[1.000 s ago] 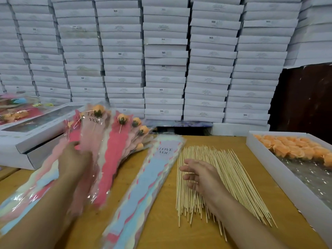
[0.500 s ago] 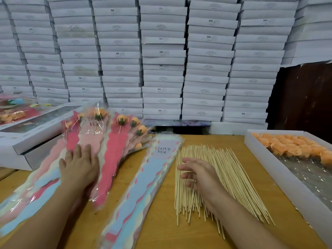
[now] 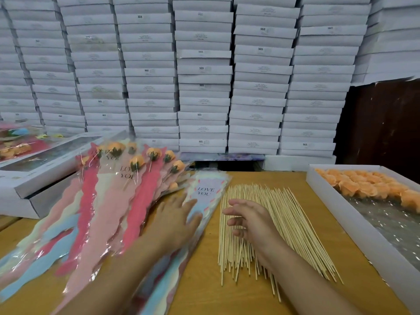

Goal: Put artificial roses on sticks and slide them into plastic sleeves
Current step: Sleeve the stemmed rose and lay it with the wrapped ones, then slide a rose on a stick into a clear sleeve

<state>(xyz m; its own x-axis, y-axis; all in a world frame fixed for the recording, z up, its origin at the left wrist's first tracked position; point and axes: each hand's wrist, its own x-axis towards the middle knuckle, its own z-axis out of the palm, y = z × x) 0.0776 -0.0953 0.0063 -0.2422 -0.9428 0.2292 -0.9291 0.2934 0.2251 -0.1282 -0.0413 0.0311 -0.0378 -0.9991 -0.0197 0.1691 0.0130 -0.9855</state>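
Wooden tabletop [image 3: 204, 280] close by, left hand [image 3: 176, 221] flat with fingers spread on empty plastic sleeves [image 3: 200, 201], right hand [image 3: 252, 223] loosely curled over loose sticks [image 3: 284, 223], gripping nothing. Farther left, sleeved roses [image 3: 136, 164]; right, tray [image 3: 341, 214] of orange roses [image 3: 368, 185]. Beyond, stacked white boxes [image 3: 204, 76].

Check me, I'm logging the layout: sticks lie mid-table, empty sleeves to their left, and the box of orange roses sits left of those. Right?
One slip: the head view shows the box of roses right of the sticks, at the table's right edge. The sleeves do lie left of the sticks.
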